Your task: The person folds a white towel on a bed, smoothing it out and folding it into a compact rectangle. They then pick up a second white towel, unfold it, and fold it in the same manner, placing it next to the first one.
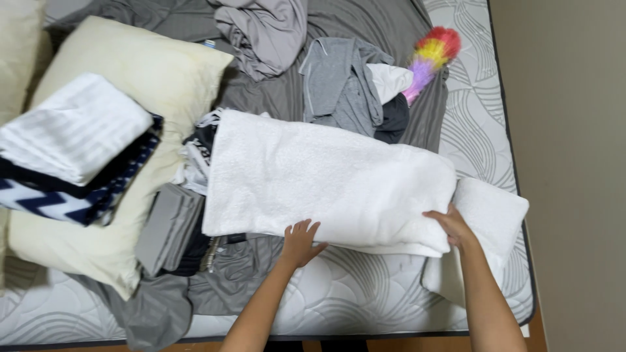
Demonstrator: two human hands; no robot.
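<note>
A large white towel (326, 179) lies folded lengthwise across the bed. My left hand (300, 242) rests flat on its near edge, fingers spread. At the towel's right end, my right hand (451, 226) grips the folded near corner. Under that end sits a second folded white towel (490, 218).
A cream pillow (140, 72) at left carries a folded white cloth (72, 127) on a navy zigzag cloth (59, 199). Folded grey fabric (168, 225), grey clothes (339, 85) and a rainbow duster (432, 55) lie around. The mattress edge (391, 326) is close to me; a wall (567, 163) at right.
</note>
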